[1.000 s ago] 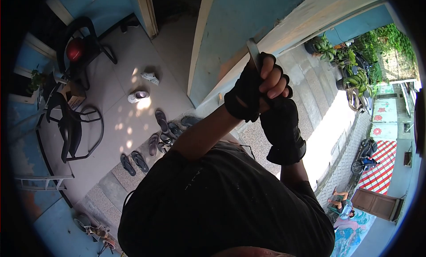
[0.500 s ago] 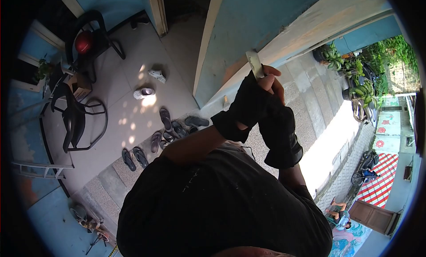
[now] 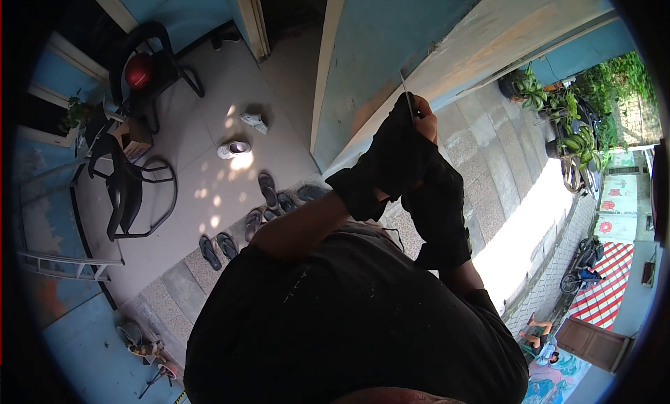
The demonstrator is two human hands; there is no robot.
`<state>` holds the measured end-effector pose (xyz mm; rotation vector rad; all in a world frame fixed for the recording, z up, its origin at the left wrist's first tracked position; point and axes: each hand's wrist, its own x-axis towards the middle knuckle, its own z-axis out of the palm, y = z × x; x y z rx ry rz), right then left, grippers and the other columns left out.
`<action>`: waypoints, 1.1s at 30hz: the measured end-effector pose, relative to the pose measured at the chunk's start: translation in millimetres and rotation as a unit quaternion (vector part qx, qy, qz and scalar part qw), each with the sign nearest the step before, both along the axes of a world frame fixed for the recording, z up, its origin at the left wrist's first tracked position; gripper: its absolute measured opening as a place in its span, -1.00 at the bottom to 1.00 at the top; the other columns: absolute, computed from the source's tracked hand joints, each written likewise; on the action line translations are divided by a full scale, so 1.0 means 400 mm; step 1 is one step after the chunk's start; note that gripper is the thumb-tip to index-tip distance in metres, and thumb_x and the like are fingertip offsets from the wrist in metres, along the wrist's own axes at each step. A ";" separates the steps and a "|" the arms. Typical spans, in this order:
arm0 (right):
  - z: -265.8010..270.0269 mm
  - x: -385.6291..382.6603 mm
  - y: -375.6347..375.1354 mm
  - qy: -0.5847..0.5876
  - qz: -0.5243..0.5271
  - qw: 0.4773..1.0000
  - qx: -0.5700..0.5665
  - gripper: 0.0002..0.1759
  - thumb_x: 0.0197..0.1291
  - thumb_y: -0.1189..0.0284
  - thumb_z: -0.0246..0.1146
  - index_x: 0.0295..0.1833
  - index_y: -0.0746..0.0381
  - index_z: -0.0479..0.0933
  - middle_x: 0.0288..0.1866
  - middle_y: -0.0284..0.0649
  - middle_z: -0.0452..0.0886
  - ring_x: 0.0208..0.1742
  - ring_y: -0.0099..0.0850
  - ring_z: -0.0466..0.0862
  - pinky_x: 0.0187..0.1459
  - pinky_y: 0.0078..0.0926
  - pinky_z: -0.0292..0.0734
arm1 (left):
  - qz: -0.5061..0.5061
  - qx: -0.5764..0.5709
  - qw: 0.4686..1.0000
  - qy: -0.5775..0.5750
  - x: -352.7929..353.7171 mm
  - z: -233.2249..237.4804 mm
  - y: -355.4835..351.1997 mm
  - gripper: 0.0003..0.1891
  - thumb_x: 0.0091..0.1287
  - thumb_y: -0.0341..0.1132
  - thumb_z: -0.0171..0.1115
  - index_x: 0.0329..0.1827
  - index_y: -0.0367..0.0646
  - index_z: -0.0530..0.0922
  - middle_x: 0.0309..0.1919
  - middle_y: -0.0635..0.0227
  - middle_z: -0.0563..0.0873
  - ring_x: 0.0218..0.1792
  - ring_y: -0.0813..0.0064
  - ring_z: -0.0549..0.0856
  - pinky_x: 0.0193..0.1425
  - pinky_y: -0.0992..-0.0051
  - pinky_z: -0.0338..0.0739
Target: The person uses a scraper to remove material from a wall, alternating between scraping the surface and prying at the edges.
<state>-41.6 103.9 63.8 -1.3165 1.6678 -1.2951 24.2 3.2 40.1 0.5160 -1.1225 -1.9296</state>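
Both my hands are raised together in front of my chest, in black gloves that leave the fingertips bare. My left hand crosses in front, and its glove hides most of its fingers. My right hand sits close behind it, with bare fingers curled in at the top. Between them is a thin, flat pale piece, turned almost edge-on, its tip poking up past the left glove. Its lower part is hidden by the hands, and its exact kind does not show.
A blue wall with a pale ledge rises just beyond my hands. Sandals and white shoes lie on the floor to the left, near black chairs. Plants, a motorcycle and a seated person are at right.
The pale piece has turned from showing its flat face to nearly edge-on. The right fingers have curled in closer to it. The view has shifted slightly.
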 end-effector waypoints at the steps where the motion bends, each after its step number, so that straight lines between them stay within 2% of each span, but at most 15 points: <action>1: -0.021 -0.006 -0.003 0.010 0.007 1.000 -0.005 -0.74 0.28 0.50 0.26 0.08 0.29 0.54 -0.39 -0.44 0.54 -0.52 -0.72 0.47 -0.56 -0.70 0.32 | 0.027 -0.028 0.999 -0.015 -0.005 -0.016 -0.005 -0.86 0.38 -0.32 0.06 -0.14 -0.20 0.38 -0.52 0.36 0.54 -0.48 0.63 0.52 -0.40 0.53 0.42; 8: 0.016 0.007 -0.006 -0.068 -0.014 0.997 0.026 -0.77 0.29 0.50 0.24 0.04 0.27 0.54 -0.48 -0.46 0.51 -0.59 -0.71 0.45 -0.61 -0.69 0.29 | 0.052 0.000 0.998 -0.031 -0.021 -0.026 -0.004 -0.88 0.36 -0.38 0.03 -0.12 -0.17 0.34 -0.55 0.40 0.47 -0.58 0.64 0.43 -0.47 0.58 0.38; 10: -0.022 -0.001 -0.011 -0.081 -0.017 0.997 0.003 -0.78 0.29 0.48 0.25 0.03 0.26 0.55 -0.51 -0.46 0.49 -0.61 -0.71 0.44 -0.62 -0.69 0.27 | 0.013 0.001 1.000 -0.018 -0.011 -0.030 -0.014 -0.85 0.37 -0.36 0.11 -0.08 -0.18 0.41 -0.49 0.39 0.53 -0.49 0.62 0.51 -0.39 0.52 0.43; 12: -0.055 -0.005 -0.017 -0.037 -0.006 0.999 0.020 -0.77 0.30 0.46 0.26 0.03 0.26 0.55 -0.54 -0.47 0.48 -0.63 -0.72 0.42 -0.63 -0.70 0.26 | 0.025 0.005 0.999 -0.029 -0.017 -0.068 -0.013 -0.85 0.37 -0.36 0.11 -0.08 -0.19 0.41 -0.49 0.39 0.54 -0.47 0.60 0.53 -0.38 0.51 0.44; 14: -0.049 -0.006 -0.022 -0.077 0.011 0.997 0.029 -0.78 0.30 0.44 0.26 0.02 0.26 0.55 -0.56 -0.47 0.46 -0.64 -0.72 0.41 -0.63 -0.70 0.24 | 0.042 0.006 0.998 -0.040 -0.022 -0.098 -0.016 -0.85 0.37 -0.36 0.12 -0.09 -0.20 0.41 -0.49 0.38 0.54 -0.46 0.58 0.55 -0.37 0.50 0.46; 17: -0.041 -0.004 -0.019 -0.040 0.015 0.998 0.051 -0.75 0.31 0.46 0.23 0.07 0.26 0.55 -0.54 -0.46 0.46 -0.66 -0.71 0.39 -0.64 -0.69 0.23 | 0.060 -0.006 0.996 -0.066 -0.015 -0.091 -0.013 -0.79 0.41 -0.26 0.14 -0.09 -0.21 0.41 -0.49 0.37 0.57 -0.44 0.56 0.58 -0.34 0.49 0.47; 19: -0.006 0.002 -0.027 -0.199 -0.027 0.971 0.128 -0.60 0.31 0.50 0.16 0.27 0.23 0.45 -0.53 -0.41 0.46 -0.69 -0.66 0.38 -0.65 -0.68 0.24 | -0.007 -0.020 0.997 -0.071 0.006 -0.048 -0.029 -0.64 0.43 -0.02 0.15 -0.09 -0.19 0.42 -0.39 0.31 0.59 -0.39 0.48 0.63 -0.28 0.44 0.54; 20: -0.003 -0.002 -0.030 -0.196 -0.026 0.972 0.125 -0.60 0.31 0.50 0.16 0.27 0.23 0.45 -0.53 -0.41 0.46 -0.69 -0.66 0.38 -0.65 -0.68 0.24 | -0.005 -0.023 0.997 -0.068 0.008 -0.052 -0.031 -0.64 0.43 -0.02 0.15 -0.09 -0.19 0.42 -0.39 0.31 0.59 -0.39 0.48 0.63 -0.28 0.44 0.54; 22: -0.002 -0.009 -0.025 -0.161 0.023 0.984 0.069 -0.42 0.30 0.53 0.09 0.45 0.19 0.24 -0.53 -0.36 0.44 -0.72 -0.59 0.38 -0.67 -0.66 0.25 | -0.107 0.073 0.958 0.257 0.013 -0.063 -0.024 -0.50 0.39 0.18 0.11 -0.08 -0.15 0.43 -0.19 0.21 0.62 -0.25 0.33 0.69 -0.08 0.32 0.61; 23: 0.005 -0.006 -0.024 -0.160 0.022 0.984 0.071 -0.42 0.30 0.53 0.09 0.45 0.19 0.24 -0.53 -0.36 0.44 -0.72 -0.59 0.38 -0.67 -0.66 0.25 | -0.107 0.075 0.957 0.259 0.006 -0.061 -0.020 -0.50 0.39 0.18 0.11 -0.08 -0.15 0.43 -0.19 0.21 0.62 -0.25 0.33 0.69 -0.08 0.32 0.61; 26: 0.054 0.008 -0.023 -0.297 0.049 0.951 0.075 -0.47 0.30 0.53 0.12 0.39 0.25 0.29 -0.48 -0.32 0.46 -0.66 -0.56 0.45 -0.65 -0.60 0.31 | -0.132 0.156 0.924 0.323 -0.006 -0.041 -0.014 -0.55 0.40 0.15 0.07 -0.07 -0.09 0.48 -0.17 0.22 0.69 -0.03 0.24 0.70 0.18 0.12 0.57; 28: 0.081 0.001 -0.034 -0.403 0.114 0.905 0.077 -0.37 0.35 0.50 0.05 0.51 0.18 0.08 -0.54 -0.34 0.37 -0.72 -0.55 0.38 -0.69 -0.61 0.27 | -0.189 0.187 0.886 0.379 -0.012 -0.055 -0.027 -0.48 0.39 0.21 0.04 -0.01 -0.13 0.42 -0.05 0.19 0.64 -0.02 0.24 0.66 0.30 0.10 0.48; 29: 0.082 -0.009 -0.037 -0.400 0.113 0.906 0.076 -0.37 0.35 0.50 0.05 0.51 0.18 0.08 -0.54 -0.34 0.37 -0.72 -0.55 0.38 -0.69 -0.61 0.27 | -0.190 0.187 0.885 0.381 -0.019 -0.056 -0.033 -0.48 0.39 0.21 0.04 -0.01 -0.13 0.42 -0.05 0.19 0.64 -0.02 0.24 0.66 0.30 0.10 0.48; 31: 0.077 -0.027 -0.034 -0.486 0.118 0.860 0.099 -0.34 0.35 0.52 0.05 0.53 0.13 0.04 -0.57 -0.36 0.31 -0.73 -0.57 0.33 -0.72 -0.63 0.21 | -0.207 0.196 0.848 0.447 -0.031 -0.051 -0.037 -0.59 0.50 0.09 -0.11 0.05 -0.03 0.48 -0.24 0.35 0.66 -0.03 0.28 0.66 0.27 0.03 0.48; 33: 0.079 -0.001 -0.029 -0.439 0.091 0.890 0.086 -0.37 0.36 0.53 0.04 0.51 0.13 0.06 -0.58 -0.38 0.27 -0.74 -0.59 0.29 -0.74 -0.64 0.16 | -0.223 0.186 0.841 0.456 -0.032 -0.023 -0.032 -0.59 0.52 0.08 -0.17 0.02 -0.03 0.49 -0.34 0.39 0.61 -0.13 0.35 0.64 0.22 0.06 0.50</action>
